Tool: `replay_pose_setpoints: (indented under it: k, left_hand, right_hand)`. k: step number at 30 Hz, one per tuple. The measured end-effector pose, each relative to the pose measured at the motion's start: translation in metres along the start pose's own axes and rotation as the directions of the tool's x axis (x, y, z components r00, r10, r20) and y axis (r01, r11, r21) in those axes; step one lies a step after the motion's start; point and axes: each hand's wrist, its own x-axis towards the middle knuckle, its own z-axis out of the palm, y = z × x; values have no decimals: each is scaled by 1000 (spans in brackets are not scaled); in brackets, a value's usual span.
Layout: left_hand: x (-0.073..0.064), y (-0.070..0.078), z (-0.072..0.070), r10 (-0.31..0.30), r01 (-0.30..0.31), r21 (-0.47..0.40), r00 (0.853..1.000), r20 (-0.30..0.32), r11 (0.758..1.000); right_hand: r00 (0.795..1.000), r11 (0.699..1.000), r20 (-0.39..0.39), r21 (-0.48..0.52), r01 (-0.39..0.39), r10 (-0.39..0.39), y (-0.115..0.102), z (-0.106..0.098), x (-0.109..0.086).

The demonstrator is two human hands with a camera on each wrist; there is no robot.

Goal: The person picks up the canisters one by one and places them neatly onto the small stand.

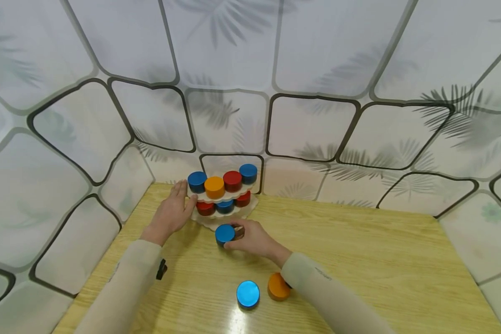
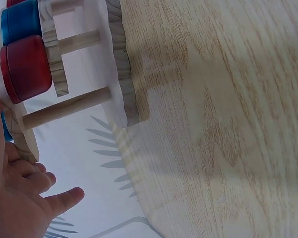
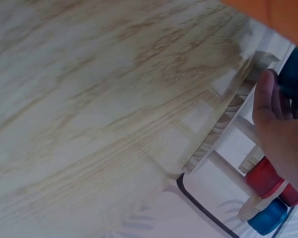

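A wooden tiered stand (image 1: pixel 202 221) with scalloped edges stands near the back wall. Its top tier carries several round tins: blue (image 1: pixel 197 182), orange (image 1: pixel 215 187), red (image 1: pixel 232 181) and another blue (image 1: pixel 248 173). Red and blue tins (image 1: pixel 224 207) also sit on the tier below. My left hand (image 1: pixel 172 209) holds the left end of the top tier, thumb in front and fingers behind; in the left wrist view one finger (image 2: pixel 67 201) sticks out. My right hand (image 1: pixel 252 240) pinches a blue tin (image 1: pixel 225 234) in front of the stand's base, partly cut off in the right wrist view.
Nearer me on the wooden table (image 1: pixel 359 260) stand a bright blue tin (image 1: pixel 248 294) and an orange tin (image 1: pixel 278 287), the latter beside my right sleeve. Patterned fabric walls (image 1: pixel 313 130) rise behind the table and along its left side.
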Motion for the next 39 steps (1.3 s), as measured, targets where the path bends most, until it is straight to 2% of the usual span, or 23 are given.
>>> replay_pose_setpoints:
  k: [12, 19, 25, 33, 39]
  left_hand:
    - [0, 0, 0, 4, -4, -3, 1000, -3, 1000]
    - [1, 0, 1, 2, -2, -3, 1000, -1, 1000]
    - [0, 0, 0, -1, 1, -9, 1000, -1, 1000]
    - [0, -1, 0, -3, 3, -4, 1000, 2, 1000]
    - [1, -1, 0, 1, -1, -4, 1000, 1, 1000]
  right_hand:
    - [994, 999, -103, -20, -44, 41, -10, 11, 9]
    - [990, 996, -139, -80, -40, 29, -8, 15, 12]
    - [983, 996, -180, -83, -46, 31, -7, 19, 15]
    - [976, 994, -213, -110, 18, -42, -4, 22, 16]
    - [970, 990, -237, -142, 24, -57, -4, 21, 17]
